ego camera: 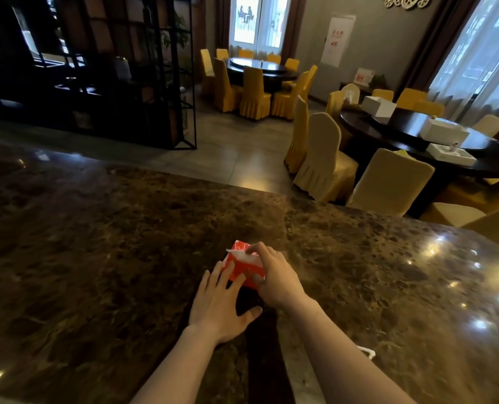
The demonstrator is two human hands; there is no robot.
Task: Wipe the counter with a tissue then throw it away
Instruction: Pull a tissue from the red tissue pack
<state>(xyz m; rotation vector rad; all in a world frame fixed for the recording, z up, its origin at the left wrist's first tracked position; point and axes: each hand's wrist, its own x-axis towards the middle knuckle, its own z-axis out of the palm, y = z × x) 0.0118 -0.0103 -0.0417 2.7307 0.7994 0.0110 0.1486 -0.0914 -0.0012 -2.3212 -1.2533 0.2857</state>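
A red tissue pack [242,269] lies on the dark brown marble counter [96,243], a little right of its middle. White tissue [249,257] sticks out of the pack's top. My right hand [274,278] rests over the pack's right side, its fingertips pinching the white tissue. My left hand [222,301] lies flat on the counter, fingers spread, with the fingertips pressing the pack's near left edge.
Beyond the counter's far edge are a tiled floor, cream and yellow covered chairs [324,158], and a dark round table [417,132] with white boxes at right. A black metal shelf [143,83] stands at left. Something small and white [366,351] lies by my right forearm.
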